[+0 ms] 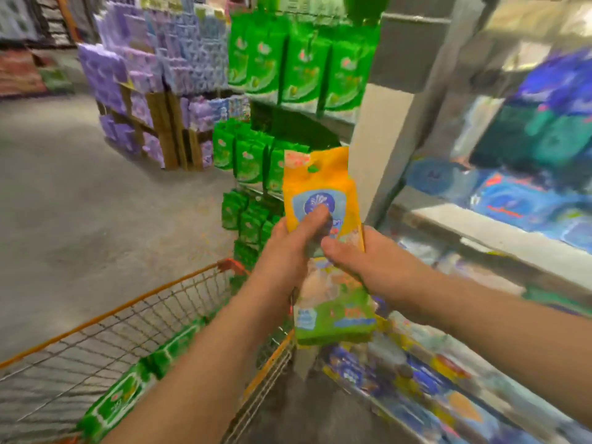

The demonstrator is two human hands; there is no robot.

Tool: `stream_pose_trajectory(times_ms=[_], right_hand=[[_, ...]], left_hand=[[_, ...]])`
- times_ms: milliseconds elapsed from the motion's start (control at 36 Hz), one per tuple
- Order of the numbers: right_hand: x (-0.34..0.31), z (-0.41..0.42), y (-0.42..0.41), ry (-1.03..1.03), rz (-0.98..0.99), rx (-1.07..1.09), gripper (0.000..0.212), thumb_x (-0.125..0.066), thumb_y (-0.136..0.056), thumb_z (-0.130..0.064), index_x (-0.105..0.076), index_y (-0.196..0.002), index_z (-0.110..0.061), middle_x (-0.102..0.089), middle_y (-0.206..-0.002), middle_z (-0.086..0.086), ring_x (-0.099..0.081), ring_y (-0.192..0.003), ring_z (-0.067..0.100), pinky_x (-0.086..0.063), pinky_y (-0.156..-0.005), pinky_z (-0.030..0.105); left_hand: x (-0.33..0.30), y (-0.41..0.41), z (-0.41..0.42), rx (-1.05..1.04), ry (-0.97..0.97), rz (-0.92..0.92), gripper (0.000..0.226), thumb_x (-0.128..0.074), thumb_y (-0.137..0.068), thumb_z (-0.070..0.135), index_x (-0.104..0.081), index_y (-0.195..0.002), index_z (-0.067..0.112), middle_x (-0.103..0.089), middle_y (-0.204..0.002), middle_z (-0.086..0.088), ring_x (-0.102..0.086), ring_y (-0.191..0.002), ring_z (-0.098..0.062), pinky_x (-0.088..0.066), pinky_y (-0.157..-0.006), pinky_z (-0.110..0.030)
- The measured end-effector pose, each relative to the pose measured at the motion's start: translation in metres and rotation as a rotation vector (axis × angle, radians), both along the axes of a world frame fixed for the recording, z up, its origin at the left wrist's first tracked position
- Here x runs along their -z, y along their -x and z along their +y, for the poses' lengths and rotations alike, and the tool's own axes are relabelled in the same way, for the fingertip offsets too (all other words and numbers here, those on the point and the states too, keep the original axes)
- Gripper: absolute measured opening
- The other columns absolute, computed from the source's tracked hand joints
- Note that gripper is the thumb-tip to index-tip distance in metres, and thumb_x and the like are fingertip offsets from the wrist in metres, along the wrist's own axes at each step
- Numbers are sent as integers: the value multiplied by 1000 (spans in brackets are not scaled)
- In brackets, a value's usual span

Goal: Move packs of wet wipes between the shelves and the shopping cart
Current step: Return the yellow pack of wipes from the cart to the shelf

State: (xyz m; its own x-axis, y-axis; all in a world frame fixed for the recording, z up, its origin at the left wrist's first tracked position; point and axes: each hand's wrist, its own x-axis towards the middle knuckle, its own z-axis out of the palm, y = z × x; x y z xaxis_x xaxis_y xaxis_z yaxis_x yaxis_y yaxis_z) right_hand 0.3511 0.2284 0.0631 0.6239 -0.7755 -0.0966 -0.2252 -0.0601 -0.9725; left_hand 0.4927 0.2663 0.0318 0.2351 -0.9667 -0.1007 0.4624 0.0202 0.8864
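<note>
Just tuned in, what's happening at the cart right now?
A person stands in a store aisle holding an orange and green pack of wet wipes upright in both hands: the left hand grips it with the thumb across the front, the right hand holds its right edge. The pack is in the air between the shopping cart and the shelves. Green packs already lie in the cart.

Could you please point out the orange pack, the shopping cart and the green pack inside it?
orange pack (320,181): head view, upper front.
shopping cart (153,288): head view, orange rim.
green pack (128,392): head view, top face.
</note>
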Motion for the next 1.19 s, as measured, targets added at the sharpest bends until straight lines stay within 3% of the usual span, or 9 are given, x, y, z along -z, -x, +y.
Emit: stream_pose_trajectory(times_ms=[139,222,333,528,667,750,917,1056,1194], right_hand=[[-17,3,102,93,-16,250,80,-81,-66,-66,-57,-132,-26,-75,-113,-6,-74,-98,16,-60,-85,44],[-27,14,174,130,-93,368,56,-78,-74,-46,-63,-122,-22,-78,-101,-7,-75,-85,9,-59,-68,26],[-38,32,270,130,-157,517,51,-81,-77,-37,-62,-122,-22,-77,-107,-1,-75,-95,19,-61,-83,42],[-48,71,425,126,-249,747,56,-84,-77,-26,-60,-126,-16,-77,-109,4,-75,-97,24,-62,-80,41],[-60,106,514,176,-302,869,49,-85,-75,-18,-64,-119,-14,-78,-104,5,-75,-89,19,-59,-68,29],[-62,122,558,207,-299,945,48,-78,-72,-23,-66,-118,-18,-77,-106,3,-75,-92,20,-59,-70,30],[-62,139,625,217,-309,1082,50,-84,-70,-25,-67,-117,-20,-78,-106,0,-74,-97,19,-61,-74,33],[-59,131,674,242,-350,1169,46,-76,-72,-27,-71,-116,-15,-77,-110,4,-72,-106,24,-54,-94,41],[-53,104,717,213,-328,1162,40,-82,-74,-19,-72,-112,-13,-77,-107,6,-75,-97,21,-58,-73,26]], left_hand=[[-33,97,-15,231,51,-52,75,-77,-73,51,-65,-133,8,-73,-121,-19,-72,-106,-35,-60,-92,-49],[-49,165,-19,330,80,-87,66,-79,-79,44,-65,-133,8,-74,-120,-18,-71,-108,-36,-60,-89,-48],[-66,263,-20,442,134,-133,52,-72,-88,38,-67,-131,11,-75,-119,-16,-71,-111,-39,-59,-94,-52],[-82,422,-10,641,198,-250,31,-63,-97,34,-73,-119,15,-79,-109,-9,-75,-103,-34,-58,-95,-53],[-92,514,-2,802,221,-281,35,-71,-91,40,-72,-119,19,-80,-102,0,-77,-86,-16,-58,-66,-27],[-95,560,0,909,217,-260,36,-70,-91,34,-71,-122,17,-80,-107,-2,-76,-95,-21,-59,-75,-33],[-93,638,-7,1072,243,-219,57,-83,-73,33,-68,-125,15,-79,-109,-4,-76,-93,-21,-58,-69,-32],[-80,689,-29,1166,290,-189,59,-70,-80,43,-64,-133,17,-77,-118,-4,-75,-94,-19,-58,-70,-28],[-59,736,-60,1225,250,-152,84,-77,-65,64,-63,-135,20,-74,-124,-6,-73,-109,-31,-58,-90,-46]])
